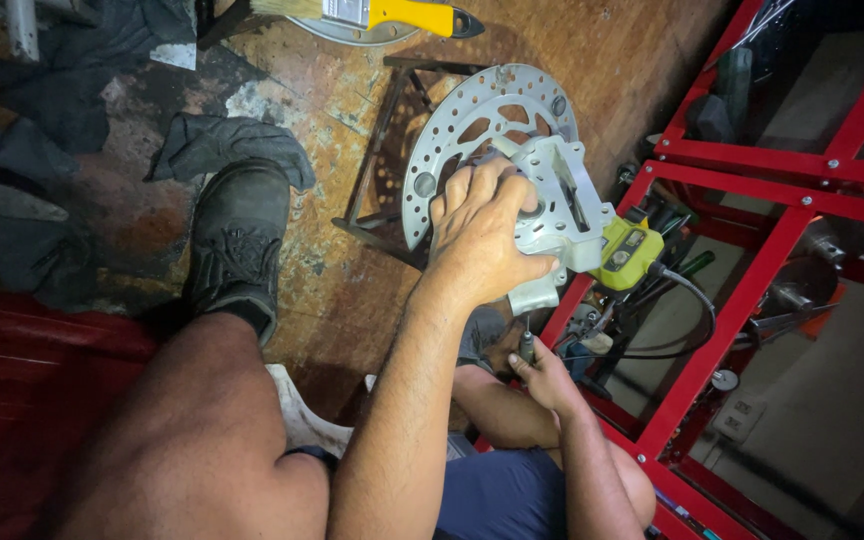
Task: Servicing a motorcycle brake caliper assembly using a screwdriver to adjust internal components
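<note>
My left hand (482, 235) is closed over a silver metal bracket (564, 195) that sits against a perforated silver brake disc (472, 115). The disc rests tilted on a dark metal stand (377, 150). A yellow-green part (629, 252) with a black cable (697, 300) is fixed to the bracket's right end. Lower down, my right hand (544, 375) grips a small dark-handled tool (527, 345) pointing up toward the underside of the bracket. What the tool's tip touches is hidden.
A red metal frame (752, 270) stands at the right with tools inside it. My black boot (237, 235) rests on the worn brown floor beside grey rags (222, 140). A yellow-handled brush (402, 15) lies at the top. A red seat (22, 400) is at the left.
</note>
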